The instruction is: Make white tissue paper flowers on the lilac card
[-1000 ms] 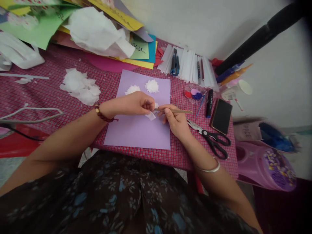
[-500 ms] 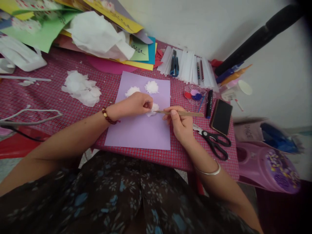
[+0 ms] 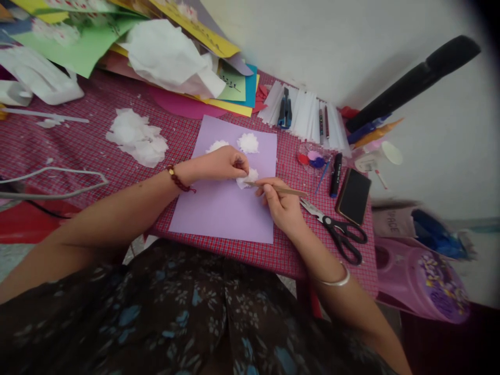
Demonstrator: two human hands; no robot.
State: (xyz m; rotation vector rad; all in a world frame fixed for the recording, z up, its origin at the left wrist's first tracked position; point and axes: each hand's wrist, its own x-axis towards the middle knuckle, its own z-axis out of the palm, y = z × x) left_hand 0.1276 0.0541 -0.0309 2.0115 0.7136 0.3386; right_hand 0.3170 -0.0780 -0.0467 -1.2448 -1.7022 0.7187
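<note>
A sheet of purple paper (image 3: 219, 213) lies before me, bearing three white ruffled tissue-paper clusters. One cluster (image 3: 248, 142) sits at the top right, and another (image 3: 217, 146) is partly covered by my left hand. My left hand (image 3: 226, 162) is closed in a pinch at the edge of the lowest cluster (image 3: 247, 178); what lies between its fingertips is hidden. My right hand (image 3: 282, 204) grips a flat, light-brown wooden stick (image 3: 291, 191), whose narrow tip points at that same cluster.
Scissors (image 3: 339, 233), a phone (image 3: 354, 196), a marker (image 3: 336, 176) and a paint palette (image 3: 312, 156) lie at the right. Glue sticks (image 3: 304, 112) and a blue-black cutter (image 3: 285, 110) are behind. Loose tissue pieces (image 3: 137, 138) lie left, below stacked coloured papers (image 3: 250, 86).
The stick now slants more and its far end has shifted left, with my right hand a little lower and leftward. My left hand stays at the lowest cluster. The view has shifted slightly.
</note>
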